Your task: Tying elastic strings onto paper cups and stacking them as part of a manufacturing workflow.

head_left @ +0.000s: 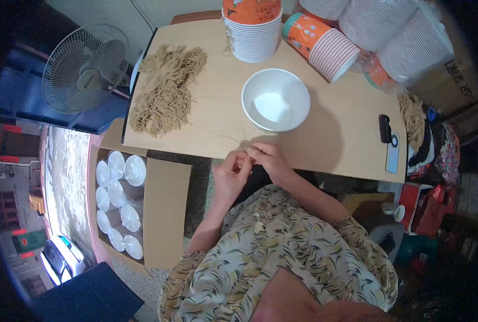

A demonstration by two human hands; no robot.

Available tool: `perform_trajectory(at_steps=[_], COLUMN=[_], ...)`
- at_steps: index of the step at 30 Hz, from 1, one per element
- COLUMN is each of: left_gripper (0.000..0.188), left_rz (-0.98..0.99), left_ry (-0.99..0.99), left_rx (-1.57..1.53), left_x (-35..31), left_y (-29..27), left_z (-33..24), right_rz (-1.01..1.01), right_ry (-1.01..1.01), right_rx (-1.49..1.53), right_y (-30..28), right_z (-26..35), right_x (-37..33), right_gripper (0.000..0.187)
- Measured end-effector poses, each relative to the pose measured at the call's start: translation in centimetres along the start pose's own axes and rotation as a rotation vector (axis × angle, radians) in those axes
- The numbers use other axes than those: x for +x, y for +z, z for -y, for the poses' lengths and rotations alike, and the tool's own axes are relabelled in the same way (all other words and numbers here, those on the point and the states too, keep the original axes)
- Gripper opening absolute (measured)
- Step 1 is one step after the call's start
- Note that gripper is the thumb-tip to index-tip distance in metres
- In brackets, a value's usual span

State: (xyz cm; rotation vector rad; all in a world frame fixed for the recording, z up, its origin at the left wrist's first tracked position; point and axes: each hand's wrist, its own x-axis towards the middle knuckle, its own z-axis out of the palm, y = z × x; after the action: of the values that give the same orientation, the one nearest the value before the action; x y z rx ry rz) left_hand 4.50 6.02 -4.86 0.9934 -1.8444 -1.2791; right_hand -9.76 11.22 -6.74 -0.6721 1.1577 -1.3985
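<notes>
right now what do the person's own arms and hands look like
Both forearms are bare, with no gloves, rings or watch visible on the left hand or right hand. Loose short sleeves of a cream blouse with dark leaf-like strokes end near the elbows.

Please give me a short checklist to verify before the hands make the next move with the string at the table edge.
1. Both hands meet at the table edge: left hand and right hand are together: ok.
2. String in the fingers: thin strand seen, exact grip too small: cannot tell.
3. White bowl upright, apart from hands: ok.
4. Pile of strings lies on the table, to the left: ok.
5. Cup stacks stand at the far edge, some lying tilted: ok.
</notes>
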Motion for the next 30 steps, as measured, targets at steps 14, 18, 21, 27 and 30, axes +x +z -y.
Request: perform_trajectory(at_steps=[14,18,21,27,30], left_gripper=[0.007,0.009,0.010,0.022,0.024], left_rz=[0.569,0.639,0.641,0.431,0.328], left_ry=[0.116,0.115,0.253,-0.337,-0.390], left_rx=[0.080,0.085,0.078,-0.276,-0.505], left_x=[-5.3,-4.9,-3.8,0.6,2.2], left_y=[2.8,3.5,3.5,1.1,1.7], left_z=[-0.4,-0.6,0.5,-2.8,-3.4], right_rz=[-0.237,-0.286,-0.294,-0.252,-0.256], right_ry=[-0.208,-0.249,-0.281,-0.322,-0.274], right_rx=[0.083,-0.050,-0.209,-0.272,-0.458], right_y=[-1.4,-2.3,-3.0,-3.0,-3.3], right_z=[5.0,5.1,4.8,5.3,5.7], right_x=[-4.1,-4.6,-4.6,-5.7,-6.2], right_gripper=[0.018,0.017,0.017,0.012,0.010])
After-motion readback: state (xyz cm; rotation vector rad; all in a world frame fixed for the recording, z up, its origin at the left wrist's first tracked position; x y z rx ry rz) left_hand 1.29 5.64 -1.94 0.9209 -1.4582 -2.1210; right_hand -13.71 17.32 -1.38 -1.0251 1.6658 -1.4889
